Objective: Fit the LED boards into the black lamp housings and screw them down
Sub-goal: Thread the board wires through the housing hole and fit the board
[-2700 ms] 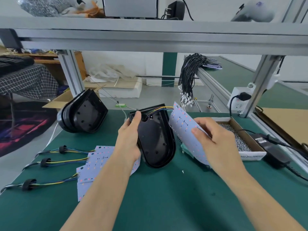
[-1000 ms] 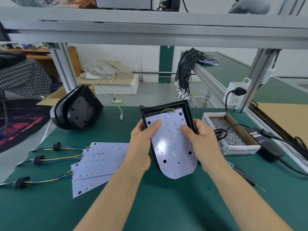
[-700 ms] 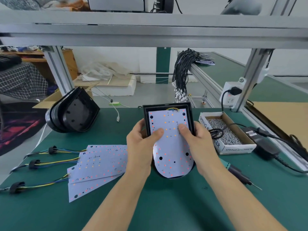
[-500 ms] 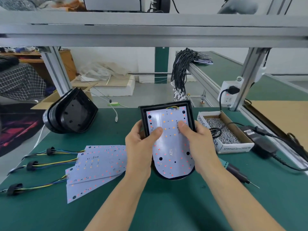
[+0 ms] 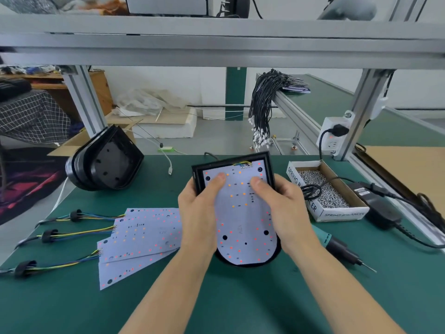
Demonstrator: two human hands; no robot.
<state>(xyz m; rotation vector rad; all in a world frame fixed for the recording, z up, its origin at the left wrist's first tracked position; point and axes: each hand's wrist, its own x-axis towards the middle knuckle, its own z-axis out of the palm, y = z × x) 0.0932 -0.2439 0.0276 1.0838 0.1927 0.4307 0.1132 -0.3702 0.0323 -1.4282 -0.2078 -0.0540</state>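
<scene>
Hands frame a black lamp housing (image 5: 271, 169) held over the green surface (image 5: 240, 304), with a white LED board (image 5: 243, 225) lying in its open face, the rounded end toward the person and yellow and blue wires at the far, square end. The left hand (image 5: 199, 213) grips the housing's left edge, fingers curled behind it and thumb pressing down on the board's upper left. The right hand (image 5: 286, 208) grips the right edge the same way, its thumb on the board's upper right. More LED boards (image 5: 144, 237) lie fanned on the surface to the left, their wire leads (image 5: 72, 235) trailing leftward. Further back on the left, a stack of black housings (image 5: 106, 160) rests on its side. To the right sits a cardboard box of screws (image 5: 325, 189), and just behind the right wrist lies an electric screwdriver (image 5: 342, 249) with a teal grip.
</scene>
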